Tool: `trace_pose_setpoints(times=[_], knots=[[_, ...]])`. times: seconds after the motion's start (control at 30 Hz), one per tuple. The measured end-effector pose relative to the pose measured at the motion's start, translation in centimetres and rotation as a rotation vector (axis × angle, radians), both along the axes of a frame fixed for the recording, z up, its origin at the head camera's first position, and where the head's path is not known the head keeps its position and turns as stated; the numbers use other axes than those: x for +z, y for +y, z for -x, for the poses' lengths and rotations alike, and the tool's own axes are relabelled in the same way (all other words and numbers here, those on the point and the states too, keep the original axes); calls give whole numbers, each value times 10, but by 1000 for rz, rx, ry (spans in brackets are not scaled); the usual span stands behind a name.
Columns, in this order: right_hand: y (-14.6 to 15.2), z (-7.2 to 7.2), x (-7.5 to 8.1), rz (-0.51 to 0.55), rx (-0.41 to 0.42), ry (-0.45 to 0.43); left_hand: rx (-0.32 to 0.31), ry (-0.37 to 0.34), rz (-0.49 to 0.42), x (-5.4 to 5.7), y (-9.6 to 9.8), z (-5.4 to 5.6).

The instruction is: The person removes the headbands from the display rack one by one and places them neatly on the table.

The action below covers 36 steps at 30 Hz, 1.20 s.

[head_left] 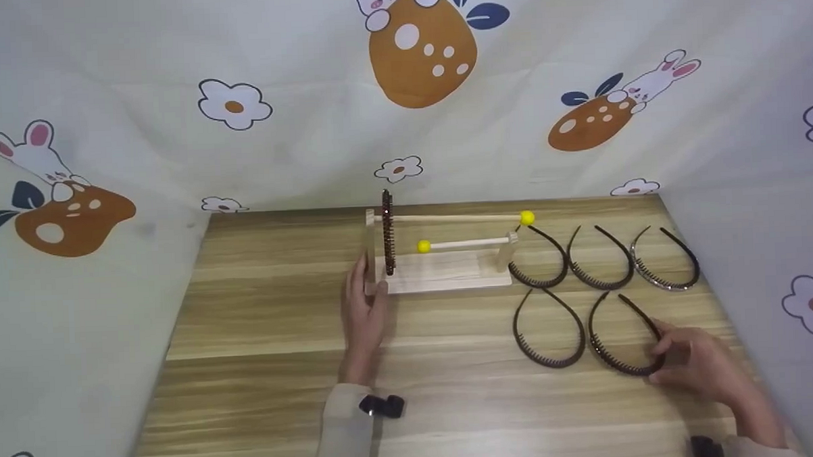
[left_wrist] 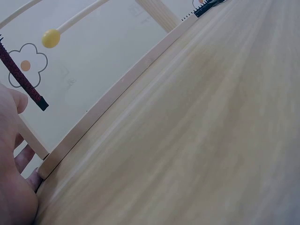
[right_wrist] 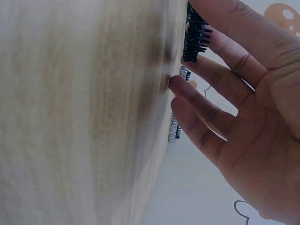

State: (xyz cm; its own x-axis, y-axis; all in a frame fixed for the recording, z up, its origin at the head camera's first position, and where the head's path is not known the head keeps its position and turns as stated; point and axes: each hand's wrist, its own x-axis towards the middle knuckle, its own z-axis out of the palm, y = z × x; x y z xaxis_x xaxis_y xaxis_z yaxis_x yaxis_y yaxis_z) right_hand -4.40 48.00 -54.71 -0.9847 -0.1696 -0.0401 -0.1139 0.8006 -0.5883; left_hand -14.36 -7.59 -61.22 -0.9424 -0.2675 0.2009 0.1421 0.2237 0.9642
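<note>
My left hand (head_left: pixel 363 318) grips the left end of a pale wooden stand (head_left: pixel 442 271), thumb at the front and fingers behind the upright. The stand bears two rods tipped with yellow balls. A dark reddish toothed headband (head_left: pixel 388 232) hangs on the longer upper rod, close to the left upright; its lower end shows near my thumb in the left wrist view. At the front right, my right hand (head_left: pixel 705 367) pinches the right side of a black toothed headband (head_left: pixel 617 364) lying on the table. In the right wrist view this headband (right_wrist: pixel 194 37) is between thumb and fingers, partly hidden.
Beside the pinched headband lies another dark headband (head_left: pixel 553 364). Three more lie in a row behind: one (head_left: pixel 544 284) against the stand's right end, a middle one (head_left: pixel 604 284), and one with a glittery band (head_left: pixel 679 286). Patterned cloth (head_left: pixel 296 158) surrounds the wooden table (head_left: pixel 248 356).
</note>
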Motion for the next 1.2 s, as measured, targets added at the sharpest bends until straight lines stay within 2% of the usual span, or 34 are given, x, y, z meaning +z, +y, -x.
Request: trace_pose_setpoints(times=[0.17, 0.5, 0.7, 0.77, 1.0, 1.07, 1.2], knots=[[-1, 5, 0, 18, 6, -23, -3, 14, 6, 1, 0, -1], [-2, 5, -6, 24, 30, 45, -2, 4, 15, 1, 0, -1], [-4, 2, -8, -80, 41, 109, -9, 23, 17, -2, 0, -1], [-4, 2, -6, -95, 47, 94, -7, 21, 15, -2, 0, -2], [-6, 5, 7, -65, 61, -58, 1, 14, 7, 0, 0, -3], [-9, 5, 12, -63, 57, -61, 2, 14, 11, -1, 1, -2], [-18, 3, 20, -65, 39, -13, 4, 13, 25, 0, 1, -2]])
